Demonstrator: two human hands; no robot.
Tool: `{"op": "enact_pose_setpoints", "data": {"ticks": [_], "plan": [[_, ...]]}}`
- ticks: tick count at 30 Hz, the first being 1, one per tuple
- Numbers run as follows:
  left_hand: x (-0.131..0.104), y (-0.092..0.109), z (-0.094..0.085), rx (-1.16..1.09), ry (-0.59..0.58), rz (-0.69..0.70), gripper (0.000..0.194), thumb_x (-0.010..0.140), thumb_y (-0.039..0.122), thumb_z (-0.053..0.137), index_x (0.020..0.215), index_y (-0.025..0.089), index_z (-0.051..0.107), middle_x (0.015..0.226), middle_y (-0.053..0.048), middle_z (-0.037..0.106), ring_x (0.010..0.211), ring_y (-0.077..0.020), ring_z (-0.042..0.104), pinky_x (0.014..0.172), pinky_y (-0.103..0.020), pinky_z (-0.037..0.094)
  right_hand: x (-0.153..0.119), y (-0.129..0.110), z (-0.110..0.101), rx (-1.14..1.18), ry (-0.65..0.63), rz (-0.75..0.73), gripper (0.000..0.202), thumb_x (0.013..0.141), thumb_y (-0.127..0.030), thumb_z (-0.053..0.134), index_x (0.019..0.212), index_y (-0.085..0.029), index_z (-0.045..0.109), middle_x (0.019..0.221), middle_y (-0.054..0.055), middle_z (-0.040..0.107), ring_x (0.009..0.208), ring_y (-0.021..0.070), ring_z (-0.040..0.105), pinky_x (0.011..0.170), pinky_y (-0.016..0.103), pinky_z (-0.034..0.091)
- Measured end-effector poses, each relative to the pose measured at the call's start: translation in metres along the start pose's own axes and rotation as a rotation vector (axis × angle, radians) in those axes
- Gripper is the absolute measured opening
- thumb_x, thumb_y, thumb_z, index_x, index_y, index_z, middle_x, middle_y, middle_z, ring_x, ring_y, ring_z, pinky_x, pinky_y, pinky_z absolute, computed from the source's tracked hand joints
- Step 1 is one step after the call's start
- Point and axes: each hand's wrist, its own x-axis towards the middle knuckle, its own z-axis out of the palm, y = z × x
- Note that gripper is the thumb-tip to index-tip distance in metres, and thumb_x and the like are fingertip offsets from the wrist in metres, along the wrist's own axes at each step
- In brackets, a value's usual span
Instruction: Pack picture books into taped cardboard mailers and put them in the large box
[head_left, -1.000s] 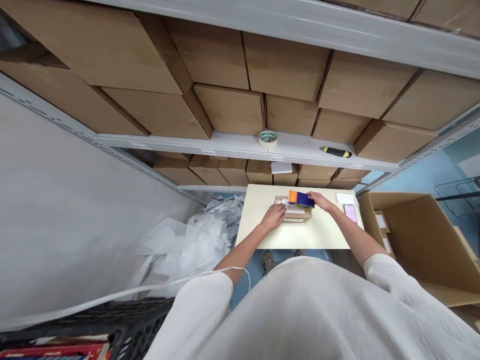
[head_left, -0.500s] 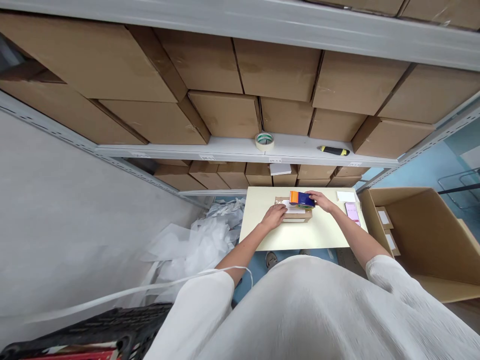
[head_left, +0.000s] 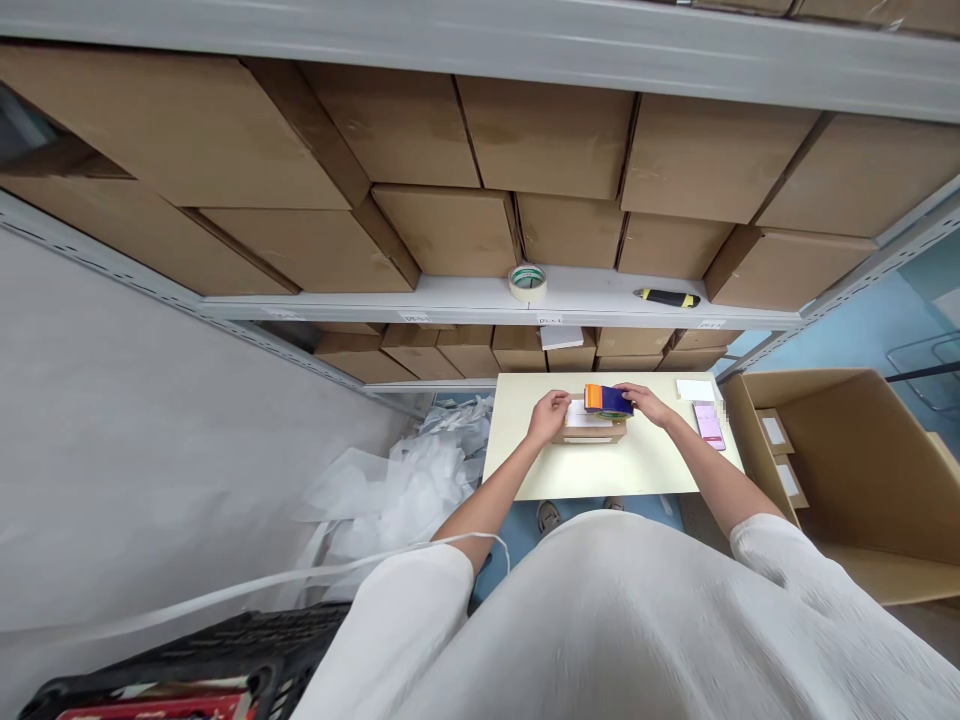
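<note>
A small cardboard box [head_left: 589, 433] with white labels on its top and front lies on the pale yellow table [head_left: 547, 480]. My right hand [head_left: 637, 400] grips a blue and orange tape dispenser [head_left: 613, 402] above the right part of the box top. At the box's back left corner is my left hand [head_left: 550, 412], its fingertips pinched together. Whatever lies between those fingertips is too small to make out.
A phone [head_left: 709, 425] and a white card [head_left: 694, 390] lie at the table's right. Beside it stands a large open carton [head_left: 862, 470] holding small labelled boxes. A tape roll [head_left: 527, 283] and a utility knife [head_left: 667, 298] rest on the shelf. Plastic wrap [head_left: 420, 480] piles up left.
My left hand has lifted off the box top to its back left corner, and its fingers have drawn into a pinch. The tape dispenser stays over the box in my right hand.
</note>
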Motion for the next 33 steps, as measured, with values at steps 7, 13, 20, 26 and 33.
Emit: {"op": "enact_pose_setpoints", "data": {"ticks": [7, 13, 20, 26, 33], "plan": [[0.012, 0.028, 0.016, -0.287, -0.034, -0.225, 0.038, 0.082, 0.039, 0.088, 0.108, 0.021, 0.066, 0.103, -0.011, 0.083, 0.090, -0.0239, 0.081, 0.078, -0.034, 0.061, -0.001, 0.001, 0.003, -0.032, 0.005, -0.022, 0.041, 0.077, -0.038, 0.064, 0.113, -0.026, 0.081, 0.125, 0.004, 0.077, 0.118, 0.0288, 0.063, 0.107, 0.044, 0.049], [0.014, 0.028, 0.015, -0.235, -0.020, -0.191, 0.041, 0.075, 0.029, 0.091, 0.105, 0.021, 0.064, 0.087, -0.006, 0.080, 0.082, -0.0218, 0.078, 0.071, -0.032, 0.059, -0.009, -0.009, 0.008, -0.189, -0.021, -0.145, 0.040, 0.083, -0.034, 0.057, 0.117, -0.025, 0.078, 0.130, 0.005, 0.074, 0.123, 0.0274, 0.062, 0.114, 0.044, 0.045], [0.011, 0.022, 0.010, -0.227, 0.069, -0.186, 0.037, 0.075, 0.011, 0.078, 0.104, 0.023, 0.058, 0.083, -0.002, 0.078, 0.079, -0.0202, 0.076, 0.069, -0.030, 0.057, -0.018, -0.014, 0.022, -0.438, -0.051, -0.182, 0.040, 0.097, -0.043, 0.048, 0.126, -0.026, 0.070, 0.129, 0.007, 0.071, 0.120, 0.0284, 0.061, 0.112, 0.046, 0.045], [0.011, 0.017, 0.005, -0.218, 0.068, -0.214, 0.041, 0.074, 0.010, 0.077, 0.106, 0.023, 0.055, 0.083, 0.000, 0.076, 0.073, -0.0186, 0.075, 0.066, -0.028, 0.054, -0.032, -0.016, 0.031, -0.798, -0.088, -0.200, 0.064, 0.083, -0.060, 0.078, 0.135, -0.025, 0.062, 0.127, 0.013, 0.068, 0.122, 0.0353, 0.058, 0.111, 0.052, 0.040], [0.018, 0.005, 0.005, -0.137, 0.116, -0.139, 0.043, 0.077, 0.012, 0.076, 0.106, 0.027, 0.048, 0.074, 0.007, 0.067, 0.073, -0.0159, 0.074, 0.069, -0.025, 0.053, -0.024, -0.025, 0.030, -1.026, -0.145, -0.231, 0.049, 0.076, -0.026, 0.076, 0.122, -0.023, 0.060, 0.110, 0.010, 0.070, 0.105, 0.0315, 0.061, 0.096, 0.040, 0.042]]}}
